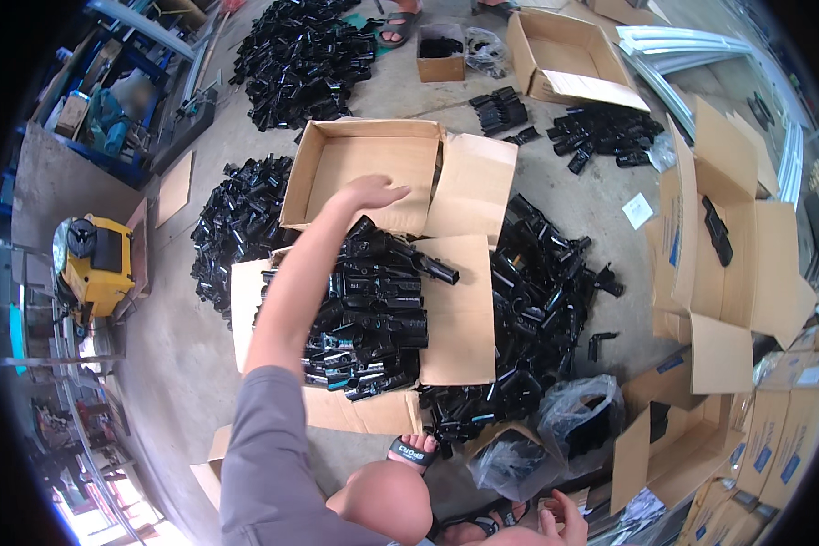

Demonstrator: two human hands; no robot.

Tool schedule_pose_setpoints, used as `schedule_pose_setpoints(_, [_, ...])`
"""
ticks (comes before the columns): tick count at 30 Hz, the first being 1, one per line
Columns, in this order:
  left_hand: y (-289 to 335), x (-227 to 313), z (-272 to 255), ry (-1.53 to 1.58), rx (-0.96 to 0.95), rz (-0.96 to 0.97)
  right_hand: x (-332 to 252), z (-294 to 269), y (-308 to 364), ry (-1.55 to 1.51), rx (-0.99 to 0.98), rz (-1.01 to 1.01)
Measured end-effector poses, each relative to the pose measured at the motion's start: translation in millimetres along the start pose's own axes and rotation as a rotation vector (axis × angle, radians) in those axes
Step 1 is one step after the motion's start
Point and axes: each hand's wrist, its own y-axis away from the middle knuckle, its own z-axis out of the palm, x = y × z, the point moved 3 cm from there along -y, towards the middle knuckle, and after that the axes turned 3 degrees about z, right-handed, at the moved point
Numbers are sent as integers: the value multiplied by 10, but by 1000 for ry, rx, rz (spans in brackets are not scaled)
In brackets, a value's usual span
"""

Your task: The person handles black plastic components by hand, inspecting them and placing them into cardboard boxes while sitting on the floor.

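Observation:
My left hand reaches over a cardboard box, its fingers stretched out and holding nothing. Just below it, a second box with spread flaps is heaped with black plastic parts, tube-like and glossy, several lying side by side in rows. My left forearm crosses over this heap and hides part of it. Down by the lower edge, near my knee and sandalled foot, my right hand is loosely curled with fingers apart; nothing shows in it.
Loose piles of similar black parts lie left, right and far left. Open cartons stand at the right, clear plastic bags at the lower right. A yellow machine sits left; another person's sandalled foot is at the far edge.

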Motion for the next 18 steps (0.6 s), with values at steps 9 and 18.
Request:
schedule_pose_setpoints(9, [-675, 650, 387, -237, 235, -382, 250, -47, -145, 202, -3, 79])
schedule_pose_setpoints(18, [-133, 800, -204, -273, 582, 5, 55, -64, -246, 128, 63, 106])
